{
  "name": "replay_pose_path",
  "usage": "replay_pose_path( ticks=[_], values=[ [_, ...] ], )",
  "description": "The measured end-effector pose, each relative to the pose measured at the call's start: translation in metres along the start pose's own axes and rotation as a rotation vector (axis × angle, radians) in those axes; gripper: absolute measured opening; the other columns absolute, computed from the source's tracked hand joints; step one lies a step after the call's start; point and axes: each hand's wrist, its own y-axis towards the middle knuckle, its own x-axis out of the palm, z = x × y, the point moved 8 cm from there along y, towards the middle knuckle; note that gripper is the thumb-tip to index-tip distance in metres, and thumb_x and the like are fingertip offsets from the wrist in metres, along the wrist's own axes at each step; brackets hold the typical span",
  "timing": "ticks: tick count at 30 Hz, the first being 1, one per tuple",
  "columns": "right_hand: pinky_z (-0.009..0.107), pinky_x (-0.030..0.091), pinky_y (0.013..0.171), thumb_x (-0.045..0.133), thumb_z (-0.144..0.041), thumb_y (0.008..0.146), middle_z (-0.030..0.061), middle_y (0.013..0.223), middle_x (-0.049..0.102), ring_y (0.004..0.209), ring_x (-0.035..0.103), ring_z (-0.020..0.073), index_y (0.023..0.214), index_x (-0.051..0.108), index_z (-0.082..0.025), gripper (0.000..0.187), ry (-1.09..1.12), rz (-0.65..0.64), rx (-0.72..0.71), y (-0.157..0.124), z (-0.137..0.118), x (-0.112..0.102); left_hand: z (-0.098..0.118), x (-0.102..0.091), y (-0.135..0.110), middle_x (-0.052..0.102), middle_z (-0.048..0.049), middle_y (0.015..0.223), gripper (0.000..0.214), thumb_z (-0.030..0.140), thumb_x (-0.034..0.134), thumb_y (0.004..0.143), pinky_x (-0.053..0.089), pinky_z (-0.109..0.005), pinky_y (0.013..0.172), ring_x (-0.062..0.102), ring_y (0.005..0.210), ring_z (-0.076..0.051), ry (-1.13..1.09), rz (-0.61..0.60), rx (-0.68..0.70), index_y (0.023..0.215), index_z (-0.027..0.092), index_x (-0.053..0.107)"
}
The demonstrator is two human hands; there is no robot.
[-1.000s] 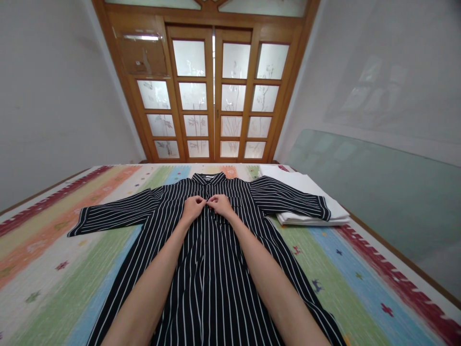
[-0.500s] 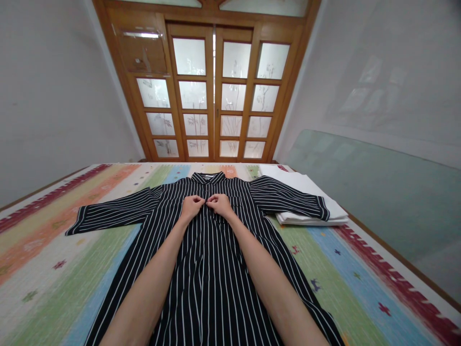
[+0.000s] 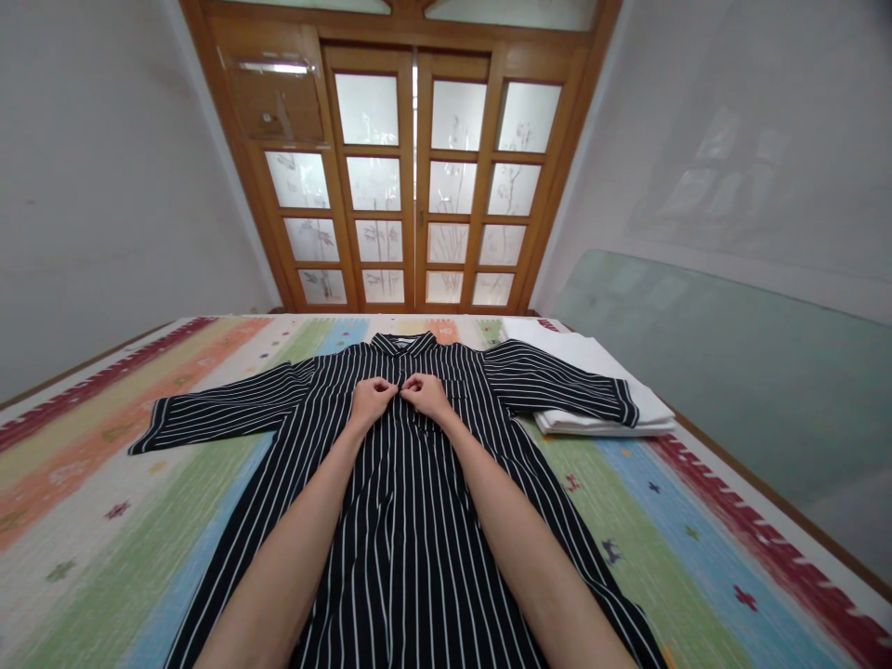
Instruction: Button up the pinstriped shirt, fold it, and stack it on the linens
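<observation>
Pinching the front of the striped shirt [image 3: 400, 539] spread on the colourful cover [image 3: 90, 488], the left hand [image 3: 373, 400] and the right hand [image 3: 425, 397] each have thumb and fingers pressed together, and small, gentle moves with both sides even should keep the striped shirt flat.

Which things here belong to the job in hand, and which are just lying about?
In use:
striped shirt, laid out
left hand and right hand, pinching at its front

Lying about:
folded white cloth, partly under a sleeve
patterned cover, beneath the shirt
</observation>
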Motion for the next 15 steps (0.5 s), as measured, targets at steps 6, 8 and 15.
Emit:
replay_pose_path(
  ticks=[6,8,15],
  values=[
    [0.015,0.038,0.040,0.061,-0.016,0.082,-0.0017,0.061,0.064,0.039,0.051,0.0072,0.073,0.067,-0.014,0.012,0.023,-0.014,-0.007,0.0012,0.0008,0.0009,-0.0023,0.0002,0.0000,0.071,-0.0027,0.063,0.011,0.022,0.065,0.069,0.047,-0.024,0.061,0.064,0.062,-0.016,-0.016,-0.010,0.003,0.061,0.015,0.070],
    [0.015,0.038,0.040,0.061,-0.013,0.082,-0.0019,0.060,0.063,0.039,0.051,0.0071,0.072,0.066,-0.014,0.011,0.021,-0.021,-0.006,0.0019,0.0017,0.0018,-0.0030,0.0009,0.0001,0.071,-0.0030,0.064,0.012,0.023,0.065,0.069,0.047,-0.024,0.060,0.065,0.061,-0.016,-0.015,-0.018,0.006,0.061,0.015,0.070],
    [0.016,0.041,0.043,0.056,-0.009,0.084,-0.0031,0.061,0.062,0.039,0.051,0.0072,0.074,0.063,-0.013,0.013,-0.021,-0.058,-0.016,0.0033,0.0024,0.0050,-0.0028,0.0012,0.0004,0.073,-0.0038,0.070,0.012,0.023,0.064,0.072,0.049,-0.026,0.066,0.067,0.067,-0.017,0.065,0.002,0.021,0.064,0.017,0.071]
  ],
)
